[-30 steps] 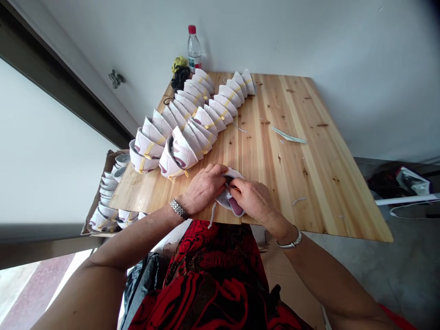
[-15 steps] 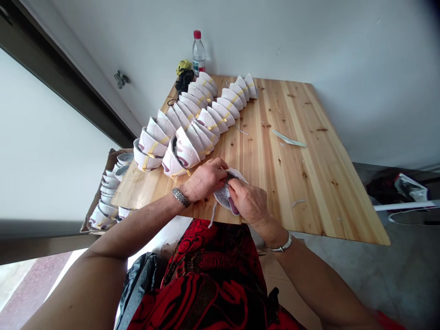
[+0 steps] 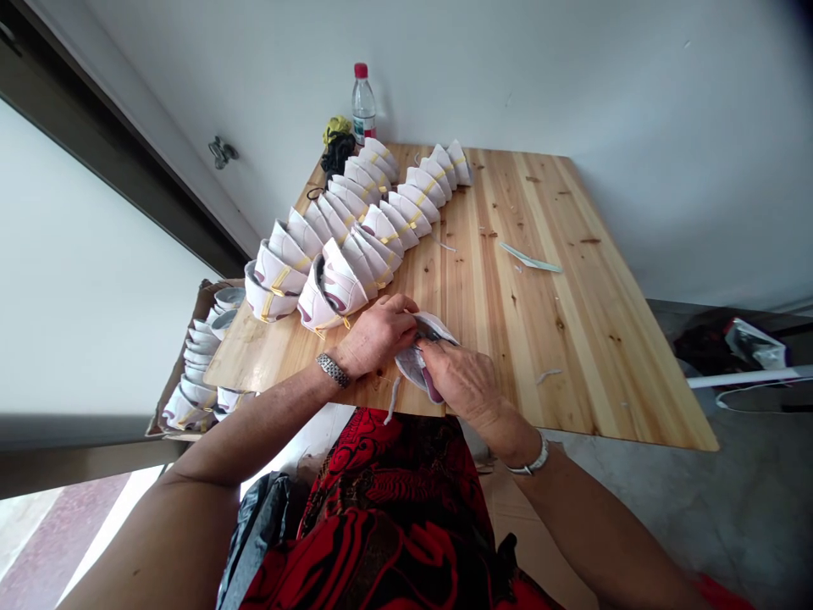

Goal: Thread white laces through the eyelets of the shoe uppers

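Note:
A white and mauve shoe upper (image 3: 412, 366) with a grey lining lies at the table's front edge, between my two hands. My left hand (image 3: 382, 332), with a metal watch on its wrist, is closed on the upper's left rim. My right hand (image 3: 462, 376) reaches over its right side, the fingers bent into the opening and partly hidden. A short white strip (image 3: 393, 402) hangs by the table edge, just below the upper. To the left stand two long nested rows of similar shoe uppers (image 3: 340, 284) with yellow loops.
The wooden table (image 3: 610, 364) bears a pale flat strip (image 3: 531, 257) and thread scraps (image 3: 549, 374). At the back left stand a water bottle (image 3: 363, 106) and a black bundle (image 3: 338, 156). A box (image 3: 166, 407) of more uppers sits left, below table height.
My right hand has shifted slightly, its fingers flatter over the upper's opening. My left hand keeps its place on the rim. The whole view has moved a little.

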Demonstrator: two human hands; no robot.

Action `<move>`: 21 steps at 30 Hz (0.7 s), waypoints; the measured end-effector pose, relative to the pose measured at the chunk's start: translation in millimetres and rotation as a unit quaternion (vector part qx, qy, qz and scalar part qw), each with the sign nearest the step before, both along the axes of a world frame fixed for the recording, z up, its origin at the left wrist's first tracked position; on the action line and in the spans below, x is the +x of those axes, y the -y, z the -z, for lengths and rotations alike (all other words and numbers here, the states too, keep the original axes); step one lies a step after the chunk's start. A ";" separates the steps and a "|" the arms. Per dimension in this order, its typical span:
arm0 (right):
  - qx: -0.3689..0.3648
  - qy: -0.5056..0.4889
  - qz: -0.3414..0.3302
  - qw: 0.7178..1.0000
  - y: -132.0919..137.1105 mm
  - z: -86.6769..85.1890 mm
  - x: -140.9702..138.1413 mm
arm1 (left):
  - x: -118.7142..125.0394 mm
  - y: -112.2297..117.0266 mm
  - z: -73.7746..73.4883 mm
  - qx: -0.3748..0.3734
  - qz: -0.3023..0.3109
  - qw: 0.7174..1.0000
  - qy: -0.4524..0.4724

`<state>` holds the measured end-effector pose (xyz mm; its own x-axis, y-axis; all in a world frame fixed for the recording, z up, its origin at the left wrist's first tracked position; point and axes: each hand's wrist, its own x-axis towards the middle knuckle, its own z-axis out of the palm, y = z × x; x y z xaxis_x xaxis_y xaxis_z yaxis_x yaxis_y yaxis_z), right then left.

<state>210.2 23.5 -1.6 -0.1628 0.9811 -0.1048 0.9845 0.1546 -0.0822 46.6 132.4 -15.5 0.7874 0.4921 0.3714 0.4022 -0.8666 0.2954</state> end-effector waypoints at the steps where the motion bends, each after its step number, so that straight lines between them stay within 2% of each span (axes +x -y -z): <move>1: 0.001 0.003 -0.001 1.000 0.4 -1.3 -1.4 | 0.0 0.5 -0.3 0.003 -0.001 1.000 -0.002; 5: -0.002 0.012 -0.001 1.000 -1.5 -3.9 -3.3 | -0.2 2.2 -3.1 0.010 0.000 1.000 -0.003; 9: -0.009 -0.021 -0.028 0.999 -5.4 -0.3 4.5 | 2.4 0.5 -6.7 0.016 0.013 0.999 -0.025; 15: 0.089 -0.095 -0.004 0.991 2.8 13.8 12.3 | 9.7 -7.3 -5.7 0.016 0.024 0.998 -0.051; 21: 0.038 -0.026 0.024 0.999 1.7 3.3 6.3 | 12.6 -12.5 3.6 0.027 0.013 0.999 -0.041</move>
<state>216.5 21.8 -5.0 -0.1177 0.9928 -0.0224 0.9859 0.1142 -0.1223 59.2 145.0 -19.0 0.8284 0.4520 0.3308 0.3999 -0.8908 0.2156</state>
